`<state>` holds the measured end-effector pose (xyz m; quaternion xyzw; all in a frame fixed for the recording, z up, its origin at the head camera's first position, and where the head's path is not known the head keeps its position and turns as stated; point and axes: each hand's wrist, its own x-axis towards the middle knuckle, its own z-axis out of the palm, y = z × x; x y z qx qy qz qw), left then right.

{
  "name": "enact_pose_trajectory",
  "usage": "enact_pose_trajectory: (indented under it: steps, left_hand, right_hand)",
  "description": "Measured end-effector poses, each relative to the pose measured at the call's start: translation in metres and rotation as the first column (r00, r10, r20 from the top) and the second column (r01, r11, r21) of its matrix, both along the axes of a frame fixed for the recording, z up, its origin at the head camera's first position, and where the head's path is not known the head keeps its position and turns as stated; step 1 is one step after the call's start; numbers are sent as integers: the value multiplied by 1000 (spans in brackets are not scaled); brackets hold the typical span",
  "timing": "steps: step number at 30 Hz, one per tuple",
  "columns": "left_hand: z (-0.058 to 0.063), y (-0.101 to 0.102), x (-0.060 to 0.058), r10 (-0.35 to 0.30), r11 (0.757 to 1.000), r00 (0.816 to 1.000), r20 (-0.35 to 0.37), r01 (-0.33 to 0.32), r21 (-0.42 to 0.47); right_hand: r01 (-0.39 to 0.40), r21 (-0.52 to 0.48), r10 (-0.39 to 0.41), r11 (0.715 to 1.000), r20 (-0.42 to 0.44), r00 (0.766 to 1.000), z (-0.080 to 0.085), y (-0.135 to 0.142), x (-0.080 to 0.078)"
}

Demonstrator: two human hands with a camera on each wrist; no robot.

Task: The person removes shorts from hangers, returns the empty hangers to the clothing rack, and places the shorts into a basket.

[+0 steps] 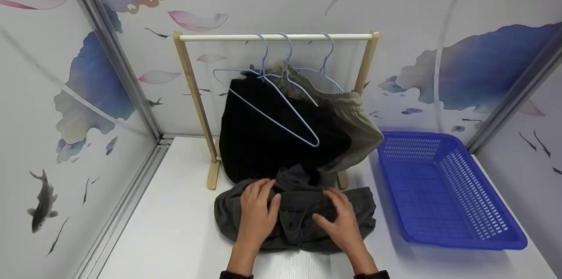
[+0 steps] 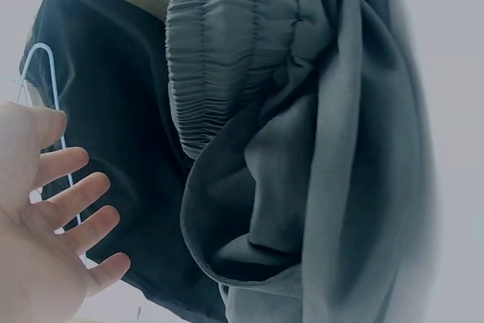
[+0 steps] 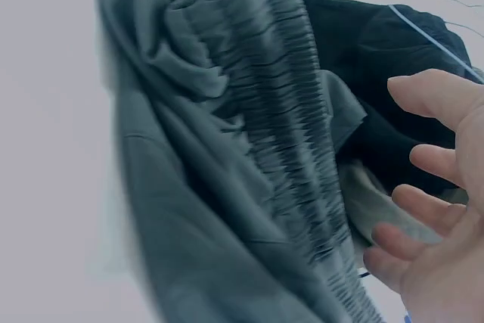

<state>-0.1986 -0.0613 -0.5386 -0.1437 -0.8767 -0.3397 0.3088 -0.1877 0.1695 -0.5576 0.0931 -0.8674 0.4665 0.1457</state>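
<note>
1. Dark cuffs point(image 1: 237, 275) sit at the bottom edge of the head view, one at each wrist
2. Left hand point(image 1: 257, 213) is over the left part of the grey trousers point(image 1: 303, 200), its grip loose and its fingers spread; I cannot tell whether the fingertips touch the cloth
3. Right hand point(image 1: 340, 222) is over the right part of the same trousers, its grip loose too, thumb and fingers apart; contact with the cloth is unclear
4. Bunched up, the trousers lie on the white table point(image 1: 175, 226) in front of the rack point(image 1: 194, 90), a gathered waistband point(image 3: 268, 96) showing in both wrist views
5. Black clothing point(image 1: 263, 138) hangs just behind the trousers, the front hanger point(image 1: 272, 118) slanting across it
6. Beige clothing point(image 1: 369, 132) hangs behind the black piece, jutting out on the right
7. Two more hangers point(image 1: 328, 55) hook over the white rail point(image 1: 232, 38)
8. Blue basket point(image 1: 461, 244) stands upright on the table, right of the trousers
</note>
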Motion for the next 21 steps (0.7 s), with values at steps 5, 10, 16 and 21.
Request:
enact_pose_trajectory:
  steps: [5, 10, 16, 21]
  left_hand:
    - [-3, 0, 2, 4, 1000, 1000, 9, -5, 2]
    - [-5, -1, 3, 7, 1000, 999, 31, -7, 4]
    - [-5, -2, 3, 12, 1000, 999, 31, -12, 3]
    - [-5, -3, 3, 16, 1000, 999, 31, -16, -1]
  right_hand:
    - [32, 36, -36, 999, 124, 992, -6, -4, 1]
    - [70, 95, -85, 993, 169, 982, -18, -11, -2]
    - [92, 179, -121, 980, 159, 980, -28, -22, -6]
    - [92, 235, -133, 968, 163, 978, -32, -32, -12]
